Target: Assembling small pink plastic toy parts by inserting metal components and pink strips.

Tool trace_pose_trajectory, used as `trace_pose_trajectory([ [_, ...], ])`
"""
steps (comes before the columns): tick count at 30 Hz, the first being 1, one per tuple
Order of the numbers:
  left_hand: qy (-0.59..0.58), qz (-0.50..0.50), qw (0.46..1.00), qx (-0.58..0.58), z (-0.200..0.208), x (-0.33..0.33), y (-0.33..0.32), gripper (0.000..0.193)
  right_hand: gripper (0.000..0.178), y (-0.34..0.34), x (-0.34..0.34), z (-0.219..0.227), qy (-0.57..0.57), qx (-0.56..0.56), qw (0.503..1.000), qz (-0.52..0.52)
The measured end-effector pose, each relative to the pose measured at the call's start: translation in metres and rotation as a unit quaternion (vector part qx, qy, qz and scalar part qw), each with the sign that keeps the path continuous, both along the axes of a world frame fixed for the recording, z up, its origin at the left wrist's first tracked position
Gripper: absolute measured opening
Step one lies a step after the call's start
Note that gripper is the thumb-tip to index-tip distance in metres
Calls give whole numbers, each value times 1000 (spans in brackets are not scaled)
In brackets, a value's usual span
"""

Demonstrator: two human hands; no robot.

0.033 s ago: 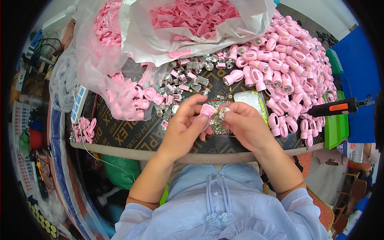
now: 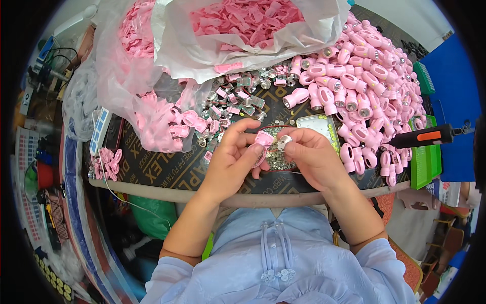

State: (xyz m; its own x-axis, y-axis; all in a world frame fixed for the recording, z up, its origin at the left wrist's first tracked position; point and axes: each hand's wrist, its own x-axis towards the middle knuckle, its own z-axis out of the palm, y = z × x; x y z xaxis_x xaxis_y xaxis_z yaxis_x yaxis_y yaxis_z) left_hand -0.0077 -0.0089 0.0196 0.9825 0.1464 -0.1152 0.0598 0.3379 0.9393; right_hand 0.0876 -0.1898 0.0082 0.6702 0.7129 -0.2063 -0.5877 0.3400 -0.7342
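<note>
My left hand (image 2: 238, 157) is closed on a pink plastic flashlight housing part (image 2: 263, 139), with thumb and forefinger pinching it. My right hand (image 2: 313, 152) pinches a small round silvery reflector (image 2: 284, 141) just beside the housing part. Thin wiring seems to run between the two pieces, too fine to make out fully. Beneath both hands lies a tray of small metal parts (image 2: 276, 162), partly hidden by the fingers. A whitish box with small yellow-green pieces (image 2: 320, 121) stands just beyond my right hand.
Finished-looking pink flashlights (image 2: 362, 81) are heaped at the right, near a black-and-orange electric screwdriver (image 2: 422, 137) and a green basket (image 2: 422, 167). A white bag of pink shells (image 2: 248, 25) sits at the back. Loose wired modules (image 2: 235, 99) lie in the middle.
My right hand has shifted slightly to the right, and the reflector in it has tilted a little. My left hand is nearly still.
</note>
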Motion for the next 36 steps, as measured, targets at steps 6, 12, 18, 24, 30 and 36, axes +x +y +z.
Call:
trace_pose_trajectory([
  [6,10,-29,990,139,-5,-1,1,20,10,0,5,9,-3,-30,999,34],
  [12,-43,8,950,308,-9,1,1,18,24,2,2,5,91,-52,993,50],
  [18,-139,71,877,453,-7,5,3,22,28,-3,5,-4,99,-44,992,70],
  [24,-142,72,882,444,-4,4,1,19,19,7,-4,16,150,-48,987,33],
  [30,-48,68,971,222,-13,2,3,13,12,6,0,15,13,-89,996,-3],
  [36,-77,37,973,216,-7,1,-1,8,9,6,2,9,-280,-143,947,-58],
])
